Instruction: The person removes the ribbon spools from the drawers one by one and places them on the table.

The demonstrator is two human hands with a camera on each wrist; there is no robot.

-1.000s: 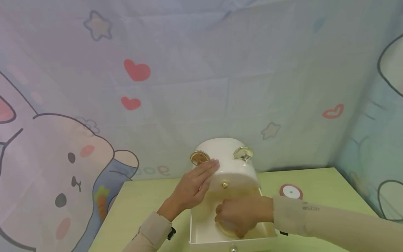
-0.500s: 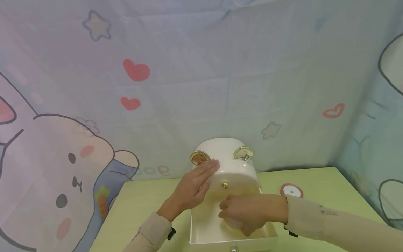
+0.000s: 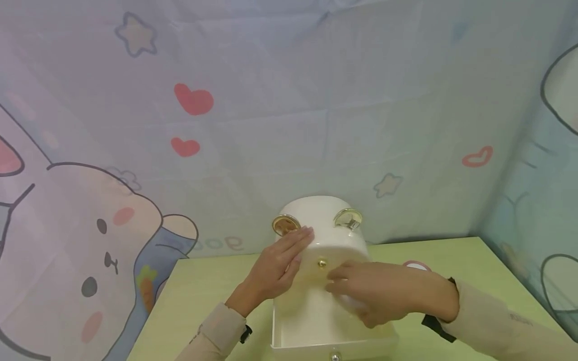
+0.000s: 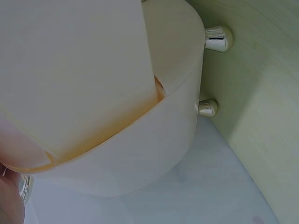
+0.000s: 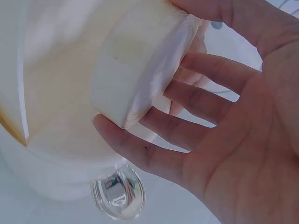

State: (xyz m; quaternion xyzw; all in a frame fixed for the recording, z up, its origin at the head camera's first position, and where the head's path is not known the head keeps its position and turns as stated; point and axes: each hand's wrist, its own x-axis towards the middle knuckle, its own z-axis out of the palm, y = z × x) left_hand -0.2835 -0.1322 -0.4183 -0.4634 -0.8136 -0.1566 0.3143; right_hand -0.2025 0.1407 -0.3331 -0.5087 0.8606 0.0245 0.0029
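A white rounded drawer box [image 3: 318,213] with gold ear-like trims stands on the table. Its lower drawer [image 3: 300,321] is pulled out toward me. My left hand [image 3: 273,268] rests on the box's top left, fingers straight. Over the drawer's right side, my right hand [image 3: 388,291] holds a cream-white ribbon roll [image 5: 126,60] between thumb and fingers. In the right wrist view the roll is tilted, its flat white face toward the palm. From the head, the hand hides most of it. The left wrist view shows the box's side [image 4: 140,149] and the drawer.
A red-edged ribbon spool [image 3: 416,265] lies on the green table [image 3: 217,281], partly hidden behind my right wrist. A gold knob [image 3: 322,263] sits on the upper front of the box. A printed cloth [image 3: 271,125] hangs behind the table.
My right hand has lifted the ribbon roll from low in the drawer, moving up and to the right. My left hand has stayed on the box.
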